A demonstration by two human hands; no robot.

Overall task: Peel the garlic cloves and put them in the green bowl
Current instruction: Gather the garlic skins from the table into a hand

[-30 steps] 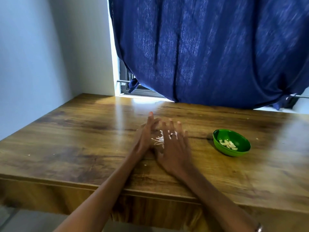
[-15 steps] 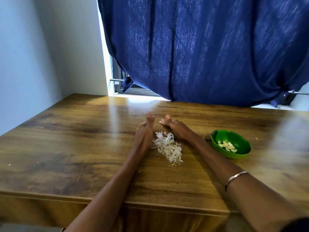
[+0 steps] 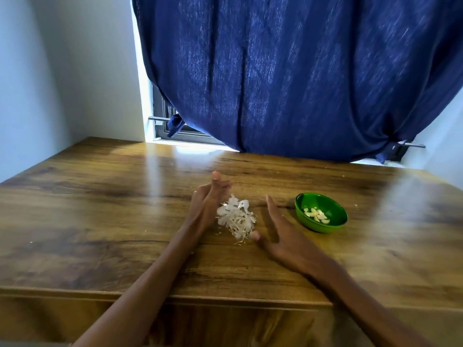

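Corralling the garlic skins (image 3: 236, 220) mid-counter, left hand (image 3: 205, 209) and right hand (image 3: 280, 236) flat and empty. Papery, featherlight stuff, so scoop from both sides. Peeled cloves (image 3: 316, 215) sit in the green bowl (image 3: 335, 221), right.

The pile of garlic skins (image 3: 236, 219) fills most of the gap between the two hands: it touches the left hand's fingers (image 3: 213, 196) and lies just beside the right thumb, with a bare strip between it and the right hand's fingers (image 3: 274, 214). Just right of those fingers stands the green bowl (image 3: 335, 220), blocking a sideways sweep. Beyond both sets of fingertips the wooden table (image 3: 100, 221) runs bare to the blue curtain (image 3: 300, 83); left of the left fingers it lies open too
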